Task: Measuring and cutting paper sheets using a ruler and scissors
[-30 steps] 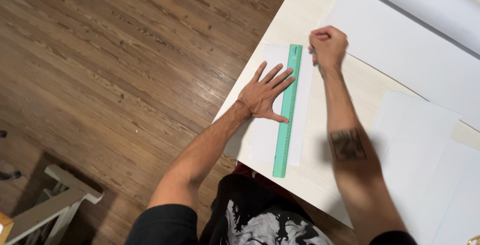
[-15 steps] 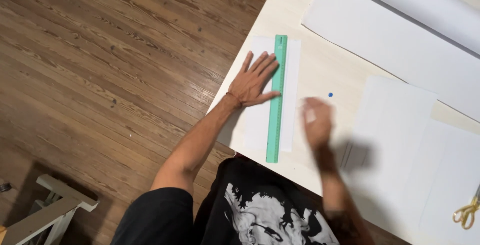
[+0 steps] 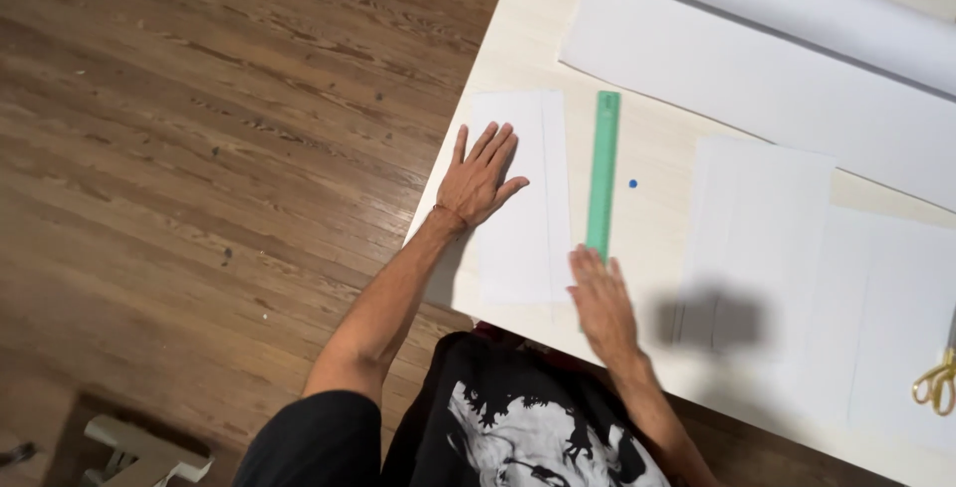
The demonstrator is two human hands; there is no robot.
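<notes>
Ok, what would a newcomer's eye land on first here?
The green ruler in the middle of the pale table, with the right hand at its near end. Beside it, the left hand lies spread flat on a white paper sheet. Gold-handled scissors sit at the far right edge.

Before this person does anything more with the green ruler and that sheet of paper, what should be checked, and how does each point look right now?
1. Left hand flat on the paper sheet: ok.
2. Sheet fully on the table: not ok, its left corner overhangs the edge.
3. Green ruler lying on the sheet: not ok, it lies beside it.
4. Right hand touching the ruler's near end: cannot tell, blurred.
5. Scissors away from the hands: ok.
</notes>
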